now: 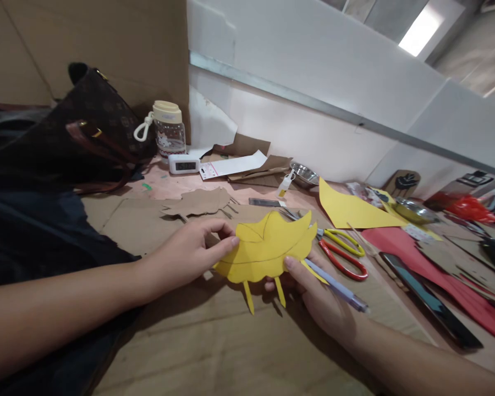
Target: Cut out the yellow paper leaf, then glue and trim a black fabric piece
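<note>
Between my hands I hold a yellow paper cutout [268, 245] with scalloped edges, pencil lines and two thin leg-like strips hanging below. My left hand [200, 245] pinches its left end between thumb and fingers. At the lower right, my right hand [317, 291] grips the cutout, thumb on top and fingers behind. A light purple pen [336, 286] also rests in the right hand, pointing down to the right. Scissors [342, 256] with one red and one yellow handle lie just beyond that hand. Behind the left hand lies a brown cardboard cutout [204, 202] of similar outline.
A clear bottle [171, 135], a small digital clock [183, 164] and a dark handbag [99, 110] stand at the back left. A glue bottle [285, 186], metal bowl [304, 173], yellow sheet [355, 209], red sheet [421, 269] and dark phone [431, 300] lie beyond and right.
</note>
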`<state>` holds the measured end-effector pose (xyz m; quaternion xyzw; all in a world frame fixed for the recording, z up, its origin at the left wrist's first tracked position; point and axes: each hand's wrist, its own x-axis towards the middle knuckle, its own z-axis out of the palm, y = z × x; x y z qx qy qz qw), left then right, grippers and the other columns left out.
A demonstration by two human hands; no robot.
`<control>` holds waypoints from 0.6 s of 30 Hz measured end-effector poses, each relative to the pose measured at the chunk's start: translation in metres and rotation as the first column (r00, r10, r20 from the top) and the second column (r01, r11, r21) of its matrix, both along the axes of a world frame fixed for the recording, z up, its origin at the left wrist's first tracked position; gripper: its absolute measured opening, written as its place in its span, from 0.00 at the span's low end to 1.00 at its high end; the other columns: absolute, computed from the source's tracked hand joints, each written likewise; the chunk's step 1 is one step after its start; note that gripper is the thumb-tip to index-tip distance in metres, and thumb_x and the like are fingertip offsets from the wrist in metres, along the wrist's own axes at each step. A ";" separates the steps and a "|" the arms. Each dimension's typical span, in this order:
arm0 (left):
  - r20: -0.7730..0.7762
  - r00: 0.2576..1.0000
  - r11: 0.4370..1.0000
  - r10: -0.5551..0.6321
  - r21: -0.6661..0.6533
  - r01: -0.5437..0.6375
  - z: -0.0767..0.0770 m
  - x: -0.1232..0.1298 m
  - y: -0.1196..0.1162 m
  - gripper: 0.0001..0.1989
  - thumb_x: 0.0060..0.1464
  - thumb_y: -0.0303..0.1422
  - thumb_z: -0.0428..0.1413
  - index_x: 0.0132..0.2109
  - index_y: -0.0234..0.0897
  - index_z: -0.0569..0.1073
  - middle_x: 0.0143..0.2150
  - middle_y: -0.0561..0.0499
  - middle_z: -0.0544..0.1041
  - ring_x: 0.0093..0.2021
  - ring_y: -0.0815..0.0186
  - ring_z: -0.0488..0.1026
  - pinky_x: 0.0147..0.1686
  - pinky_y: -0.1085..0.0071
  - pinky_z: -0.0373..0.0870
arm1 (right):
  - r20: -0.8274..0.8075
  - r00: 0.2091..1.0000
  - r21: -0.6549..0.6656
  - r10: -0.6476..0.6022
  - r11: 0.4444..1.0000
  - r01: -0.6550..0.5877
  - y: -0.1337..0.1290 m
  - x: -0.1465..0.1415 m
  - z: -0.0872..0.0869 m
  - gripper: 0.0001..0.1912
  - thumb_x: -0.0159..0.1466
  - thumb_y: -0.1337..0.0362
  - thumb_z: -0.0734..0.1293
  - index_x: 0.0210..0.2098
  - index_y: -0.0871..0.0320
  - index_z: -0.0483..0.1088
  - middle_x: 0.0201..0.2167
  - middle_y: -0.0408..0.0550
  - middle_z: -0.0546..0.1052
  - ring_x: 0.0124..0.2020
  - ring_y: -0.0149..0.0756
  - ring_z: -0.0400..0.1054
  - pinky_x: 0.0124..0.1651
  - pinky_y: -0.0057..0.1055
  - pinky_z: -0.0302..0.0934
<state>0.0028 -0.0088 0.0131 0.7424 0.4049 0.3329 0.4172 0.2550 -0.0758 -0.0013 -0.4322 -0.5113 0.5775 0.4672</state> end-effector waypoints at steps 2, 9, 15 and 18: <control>-0.016 1.000 0.998 0.008 0.068 -0.007 0.000 0.000 0.001 0.15 0.64 0.46 0.55 0.37 0.40 0.77 0.34 0.53 0.79 0.32 0.64 0.75 0.29 0.73 0.71 | -0.018 1.000 0.011 -0.003 1.000 0.004 -0.001 -0.002 0.001 0.21 0.71 0.51 0.72 0.58 0.55 0.72 0.44 0.53 0.84 0.33 0.36 0.80 0.34 0.30 0.75; -0.032 0.999 0.997 0.020 0.071 -0.018 0.003 0.000 -0.001 0.16 0.64 0.47 0.55 0.38 0.40 0.77 0.33 0.53 0.79 0.31 0.65 0.74 0.28 0.72 0.70 | -0.039 0.999 -0.019 0.000 1.000 -0.001 -0.003 -0.006 0.005 0.25 0.71 0.50 0.72 0.61 0.55 0.71 0.43 0.53 0.84 0.32 0.36 0.79 0.34 0.31 0.75; -0.027 0.999 0.999 0.047 0.020 -0.047 0.011 0.002 -0.005 0.16 0.63 0.47 0.55 0.37 0.40 0.74 0.32 0.54 0.75 0.24 0.69 0.68 0.20 0.75 0.62 | -0.006 0.999 -0.005 -0.036 0.999 0.036 -0.004 -0.002 0.001 0.23 0.71 0.51 0.72 0.60 0.55 0.73 0.47 0.55 0.84 0.39 0.41 0.81 0.39 0.34 0.76; -0.027 0.997 0.997 0.070 0.032 -0.069 0.012 0.002 -0.005 0.16 0.63 0.48 0.55 0.37 0.41 0.74 0.29 0.56 0.73 0.22 0.70 0.63 0.19 0.75 0.57 | -0.002 0.999 -0.039 -0.047 0.998 0.047 -0.003 -0.002 -0.001 0.25 0.69 0.51 0.74 0.61 0.55 0.74 0.46 0.55 0.85 0.38 0.42 0.82 0.39 0.34 0.76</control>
